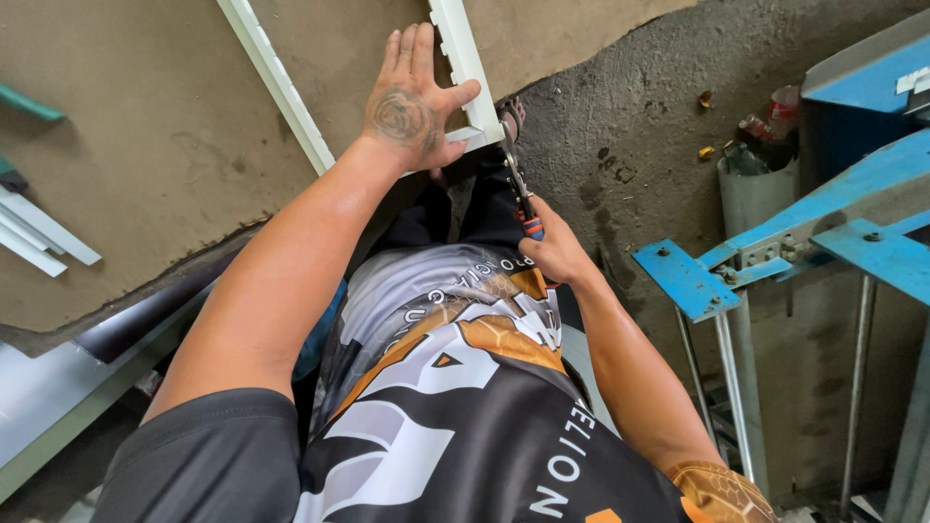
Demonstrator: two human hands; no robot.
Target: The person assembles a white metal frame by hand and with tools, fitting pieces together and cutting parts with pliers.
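From the head camera, the person's left hand (412, 102) lies flat and spread, palm down, on a white channelled metal profile (463, 60) that rests on a brown board table (145, 165); the fingers are open, pressing rather than gripping, and the thumb hooks over the profile's near end. Just beside that end, on the side away from the table's middle, the right hand (552, 250) is clenched around the orange and dark handles of a pair of tin snips (516, 184), whose blades point up at the profile's cut end and seem to touch it, though the exact contact is hard to tell. A second white rail (276, 82) runs diagonally across the table, close beside the left hand. At the table's far edge from the snips lie 2 or 3 pale metal strips (44, 232). Well apart from the table, past the right hand, stands a blue steel machine frame (775, 242) on grey legs.
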